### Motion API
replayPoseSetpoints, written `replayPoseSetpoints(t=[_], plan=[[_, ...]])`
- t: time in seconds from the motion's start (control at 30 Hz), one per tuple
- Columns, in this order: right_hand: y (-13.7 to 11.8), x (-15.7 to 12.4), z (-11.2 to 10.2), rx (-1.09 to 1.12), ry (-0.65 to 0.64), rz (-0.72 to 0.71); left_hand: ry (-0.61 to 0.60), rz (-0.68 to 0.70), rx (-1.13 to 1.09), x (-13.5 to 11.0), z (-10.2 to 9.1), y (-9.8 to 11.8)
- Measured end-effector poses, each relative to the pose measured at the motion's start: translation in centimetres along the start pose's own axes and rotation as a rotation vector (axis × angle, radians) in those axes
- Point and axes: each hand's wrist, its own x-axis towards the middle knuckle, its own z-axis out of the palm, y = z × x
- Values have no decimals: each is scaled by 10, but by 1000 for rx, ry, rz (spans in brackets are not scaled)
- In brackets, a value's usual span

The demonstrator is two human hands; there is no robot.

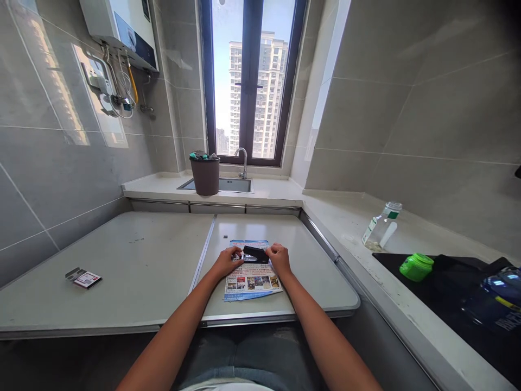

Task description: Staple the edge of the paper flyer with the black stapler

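Observation:
My left hand (227, 262) has its fingers closed around the left end of a black stapler (255, 253). Its long upper arm is tilted over a lower part, with a silvery strip showing near the left fingers. At the other end, my right hand (279, 258) pinches the stapler with curled fingers. Small red spots show beside the fingertips of both hands. Beneath the stapler lies a printed leaflet (248, 293) with a blue border and small photos. A small dark grey piece (225, 237) sits on the table (321, 271) just beyond the leaflet.
A small package with a white and red label (86, 279) lies on the left table half. Behind stand a brown bucket (205, 176), sink (236, 185) and tap (243, 163). The right counter holds a glass bottle (380, 228), green jar (415, 267) and dark blue container (494, 301).

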Motion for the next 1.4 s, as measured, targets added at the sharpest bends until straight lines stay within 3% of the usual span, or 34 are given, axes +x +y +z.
replayPoseSetpoints(t=[0.53,0.73,0.8,0.97,1.1,1.27,1.4], plan=[[-1,0,-8,-41,-59,-129,34,19,-111,1,-2,0],[-5,-3,-4,-176,-318,-234,46,31,-181,0,-5,6],[-7,-5,-4,-215,-348,-245,58,19,-225,-1,-6,8],[-9,-7,-6,-133,-290,-291,120,-23,-397,2,-8,9],[-10,-8,-5,-53,-222,-398,134,-128,-685,5,-5,6],[-13,-8,-5,-147,-152,-684,2,-286,-1048,2,1,7],[-16,-9,-5,-222,-87,-812,-72,-347,-1242,0,-4,7]])
